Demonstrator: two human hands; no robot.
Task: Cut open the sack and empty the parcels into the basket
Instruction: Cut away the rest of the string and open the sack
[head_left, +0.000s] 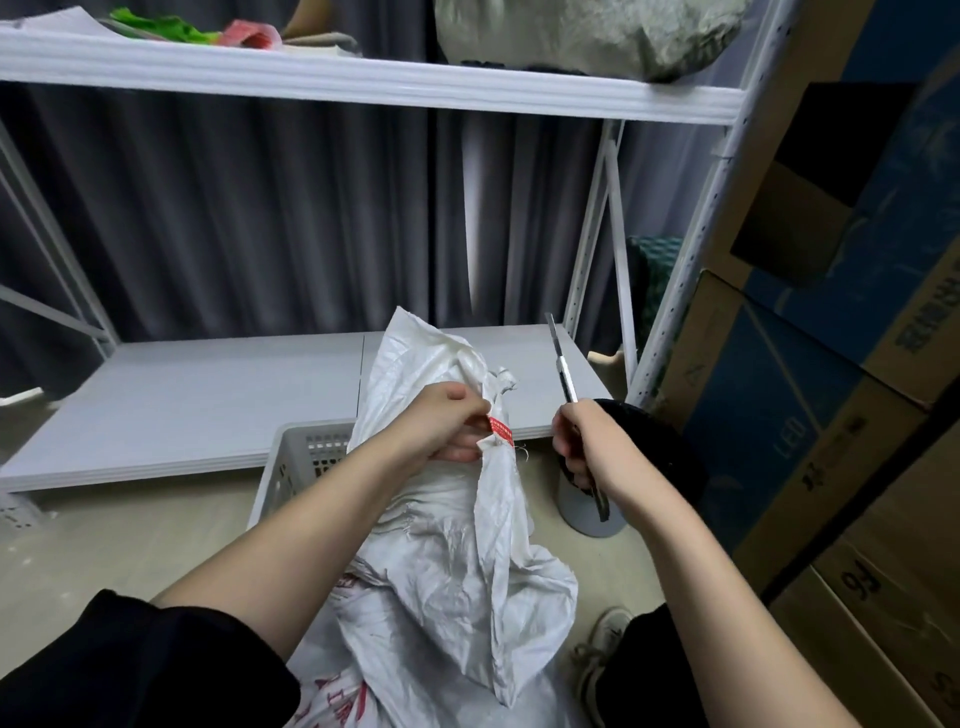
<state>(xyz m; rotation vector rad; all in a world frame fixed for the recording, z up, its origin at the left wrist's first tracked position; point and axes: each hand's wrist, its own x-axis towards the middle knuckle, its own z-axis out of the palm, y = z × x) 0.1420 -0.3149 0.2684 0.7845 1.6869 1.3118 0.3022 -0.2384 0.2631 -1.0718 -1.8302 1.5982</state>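
The white sack (457, 587) stood on the floor before the person; the left hand (441, 428) pinched its tied neck by the red seal (500, 431); the right hand (584, 441) gripped a utility knife (562, 364), blade upward; the basket (306, 462) sat just behind the sack.

Soft, even indoor light with faint shadows; the wide lens bends the shelf (363, 78) and blurs edges

A storeroom: white metal shelving (363, 85), stacked cardboard boxes (831, 415), a woven parcel sack (457, 561)
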